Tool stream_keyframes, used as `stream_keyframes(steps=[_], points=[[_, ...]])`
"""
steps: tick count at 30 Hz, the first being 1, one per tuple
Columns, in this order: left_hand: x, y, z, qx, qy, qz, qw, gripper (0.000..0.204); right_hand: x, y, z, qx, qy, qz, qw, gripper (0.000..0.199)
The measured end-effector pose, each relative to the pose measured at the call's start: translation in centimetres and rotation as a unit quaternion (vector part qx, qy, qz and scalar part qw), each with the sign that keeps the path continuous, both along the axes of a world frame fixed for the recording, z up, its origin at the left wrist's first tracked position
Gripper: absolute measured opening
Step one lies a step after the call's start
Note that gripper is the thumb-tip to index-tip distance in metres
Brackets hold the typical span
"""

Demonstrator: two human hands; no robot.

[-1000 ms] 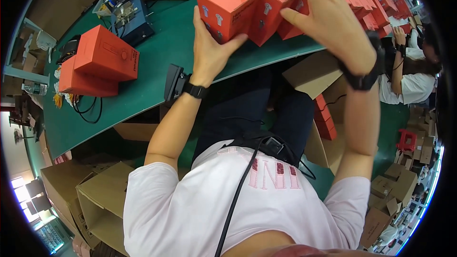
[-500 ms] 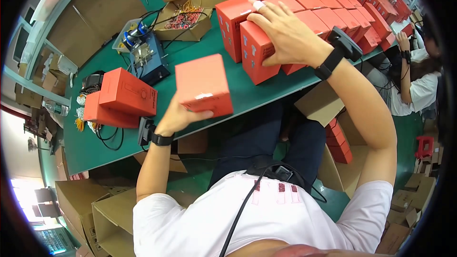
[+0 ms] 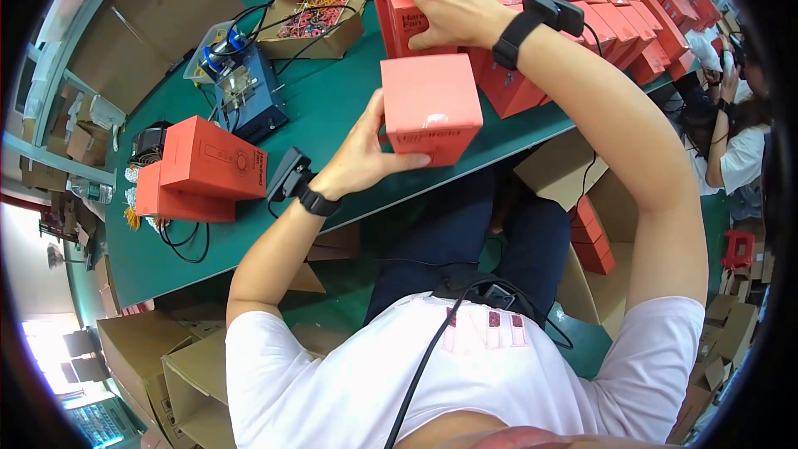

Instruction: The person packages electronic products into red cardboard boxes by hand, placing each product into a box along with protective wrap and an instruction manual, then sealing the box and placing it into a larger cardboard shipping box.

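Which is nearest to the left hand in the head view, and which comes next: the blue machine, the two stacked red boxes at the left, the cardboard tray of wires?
1. Blue machine: up and to the left of the left hand, on the green table.
2. Two stacked red boxes: farther left, near the table edge.
3. Cardboard tray of wires: farthest, at the back of the table.

Blue machine (image 3: 249, 100) on green table (image 3: 332, 116); open carton of wires (image 3: 312, 21) behind it; cardboard boxes (image 3: 179, 370) on floor.
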State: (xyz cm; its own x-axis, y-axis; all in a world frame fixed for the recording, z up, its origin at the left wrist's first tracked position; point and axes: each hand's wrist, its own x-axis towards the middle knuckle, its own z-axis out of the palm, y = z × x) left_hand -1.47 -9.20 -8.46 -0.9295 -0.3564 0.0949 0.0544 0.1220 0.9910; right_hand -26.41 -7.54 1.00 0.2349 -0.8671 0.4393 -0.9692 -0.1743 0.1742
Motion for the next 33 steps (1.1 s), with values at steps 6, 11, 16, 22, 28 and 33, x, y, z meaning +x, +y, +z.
stream_keyframes(steps=[6, 11, 16, 22, 28, 33], points=[[-3.5, -2.3, -0.5, -0.002, 0.038, 0.051, 0.998, 0.093, -3.7, -2.2, -0.1, -0.035, 0.158, 0.044, 0.986, 0.093], [-5.4, -1.9, -2.7, -0.032, 0.101, 0.109, 0.988, 0.102, -4.4, -2.9, 4.1, 0.217, 0.041, 0.042, 0.974, 0.092], [-10.0, -0.2, -3.5, -0.202, 0.081, 0.23, 0.948, 0.124, -5.5, -1.2, 8.7, 0.271, 0.064, 0.07, 0.958, 0.071], [-9.7, 2.4, -2.0, -0.092, -0.025, 0.245, 0.965, 0.126, 3.8, 0.0, 8.6, -0.007, -0.013, 0.099, 0.995, 0.067], [4.0, 6.6, 1.9, -0.109, 0.124, 0.148, 0.975, 0.074, 23.5, 2.2, 8.9, 0.09, -0.119, 0.143, 0.978, 0.092], [11.6, 9.4, -0.8, 0.316, 0.159, 0.15, 0.923, 0.05, 29.2, -4.2, 0.8, -0.032, -0.219, 0.179, 0.959, 0.099]])
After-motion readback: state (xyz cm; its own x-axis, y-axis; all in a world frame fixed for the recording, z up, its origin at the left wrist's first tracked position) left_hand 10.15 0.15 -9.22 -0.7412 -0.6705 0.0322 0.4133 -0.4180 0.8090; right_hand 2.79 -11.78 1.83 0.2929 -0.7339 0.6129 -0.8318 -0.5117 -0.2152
